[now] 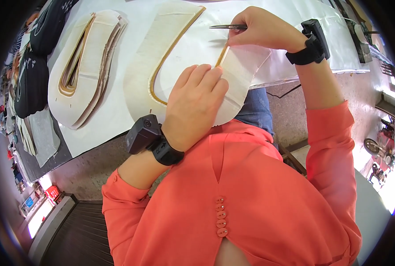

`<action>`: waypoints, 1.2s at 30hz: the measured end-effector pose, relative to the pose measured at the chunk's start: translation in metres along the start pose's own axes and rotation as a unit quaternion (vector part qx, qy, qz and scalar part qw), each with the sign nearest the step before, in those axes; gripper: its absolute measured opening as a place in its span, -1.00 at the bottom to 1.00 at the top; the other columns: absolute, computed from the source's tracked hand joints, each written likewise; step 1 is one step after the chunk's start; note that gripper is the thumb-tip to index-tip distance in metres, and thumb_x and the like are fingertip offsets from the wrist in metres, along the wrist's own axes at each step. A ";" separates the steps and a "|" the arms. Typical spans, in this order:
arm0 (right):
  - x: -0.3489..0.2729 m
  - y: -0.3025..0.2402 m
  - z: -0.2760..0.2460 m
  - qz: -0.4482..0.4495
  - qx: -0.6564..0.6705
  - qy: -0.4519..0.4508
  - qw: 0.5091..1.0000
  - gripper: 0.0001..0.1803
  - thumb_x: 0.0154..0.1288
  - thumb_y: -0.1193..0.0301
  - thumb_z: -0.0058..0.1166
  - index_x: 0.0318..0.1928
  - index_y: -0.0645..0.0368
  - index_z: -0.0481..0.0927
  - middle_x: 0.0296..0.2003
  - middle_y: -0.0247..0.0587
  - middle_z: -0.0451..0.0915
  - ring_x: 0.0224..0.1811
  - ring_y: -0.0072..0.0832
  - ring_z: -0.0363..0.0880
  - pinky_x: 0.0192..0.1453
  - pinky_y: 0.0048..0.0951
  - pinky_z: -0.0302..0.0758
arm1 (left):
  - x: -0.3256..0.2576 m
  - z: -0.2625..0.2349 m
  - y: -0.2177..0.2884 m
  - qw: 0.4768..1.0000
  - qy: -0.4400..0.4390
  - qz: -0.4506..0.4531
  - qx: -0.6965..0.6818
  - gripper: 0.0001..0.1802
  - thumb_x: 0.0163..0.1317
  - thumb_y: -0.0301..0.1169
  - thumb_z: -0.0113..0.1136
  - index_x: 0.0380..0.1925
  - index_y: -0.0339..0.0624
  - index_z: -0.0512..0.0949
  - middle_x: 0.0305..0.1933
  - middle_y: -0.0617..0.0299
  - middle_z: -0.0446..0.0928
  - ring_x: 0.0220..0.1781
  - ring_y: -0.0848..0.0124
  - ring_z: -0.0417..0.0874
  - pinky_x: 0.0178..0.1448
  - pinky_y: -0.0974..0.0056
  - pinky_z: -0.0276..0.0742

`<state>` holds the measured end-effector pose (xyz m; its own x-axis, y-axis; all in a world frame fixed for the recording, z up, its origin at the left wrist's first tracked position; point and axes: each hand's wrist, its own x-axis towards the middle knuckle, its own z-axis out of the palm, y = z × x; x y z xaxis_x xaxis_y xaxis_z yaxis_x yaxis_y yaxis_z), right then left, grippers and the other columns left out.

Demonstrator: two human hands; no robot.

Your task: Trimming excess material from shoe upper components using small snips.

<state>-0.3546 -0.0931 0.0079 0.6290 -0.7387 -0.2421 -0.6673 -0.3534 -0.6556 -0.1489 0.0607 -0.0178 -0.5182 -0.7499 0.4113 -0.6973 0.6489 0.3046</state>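
Note:
A cream U-shaped fabric piece (144,75) with a tan-gold edge strip lies on the white table (104,119) in front of me. My left hand (193,104) presses flat on the near end of this piece, fingers together. My right hand (264,31) is closed around small metal scissors (226,27), whose blades point left, and its fingertips pinch the end of the tan strip (221,56) just above my left fingers. Both wrists carry black strapped devices.
A stack of similar cream U-shaped pieces (84,66) lies to the left. Black garments (33,75) are piled at the far left edge. A sewing machine (361,40) stands at the upper right. Grey floor shows below the table edge.

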 end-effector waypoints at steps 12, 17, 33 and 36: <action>0.000 -0.004 0.005 -0.008 0.009 -0.031 0.999 -0.64 0.09 0.24 0.28 -0.38 0.37 0.67 -0.58 -0.15 0.54 -0.49 -0.49 0.48 -0.29 -0.39 0.48 | 0.004 0.000 0.001 0.998 -0.047 -0.036 -0.023 -0.75 0.13 -0.53 0.32 -0.16 -0.27 0.60 -0.02 0.12 0.58 0.12 0.11 0.60 0.25 0.04 0.51; -0.012 -0.014 0.021 -0.020 0.004 -0.032 0.999 -0.62 0.09 0.23 0.28 -0.37 0.40 0.67 -0.55 -0.03 0.58 -0.49 -0.41 0.51 -0.27 -0.36 0.51 | 0.007 -0.003 0.001 0.999 -0.042 -0.011 -0.004 -0.85 0.19 -0.52 0.30 -0.23 -0.23 0.59 0.07 0.13 0.60 0.17 0.11 0.60 0.26 0.04 0.51; -0.011 0.005 0.006 0.002 0.004 -0.007 1.000 -0.66 0.17 0.27 0.29 -0.33 0.38 0.68 -0.53 -0.21 0.59 -0.43 -0.56 0.49 -0.24 -0.45 0.48 | 0.011 0.005 -0.009 0.999 -0.019 -0.003 -0.035 -0.84 0.22 -0.50 0.31 -0.20 -0.22 0.60 0.05 0.19 0.63 0.18 0.10 0.60 0.23 0.04 0.53; -0.009 0.002 0.006 0.009 -0.021 -0.021 1.000 -0.65 0.17 0.25 0.29 -0.33 0.37 0.68 -0.53 -0.23 0.59 -0.43 -0.56 0.50 -0.24 -0.45 0.48 | 0.016 0.006 -0.011 1.000 -0.015 0.008 -0.019 -0.84 0.24 -0.50 0.29 -0.17 -0.22 0.59 0.04 0.18 0.63 0.19 0.10 0.59 0.25 0.03 0.51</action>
<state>-0.3595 -0.0838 0.0046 0.6318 -0.7214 -0.2837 -0.6944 -0.3640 -0.6208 -0.1529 0.0404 -0.0200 -0.5445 -0.7425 0.3902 -0.6697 0.6649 0.3308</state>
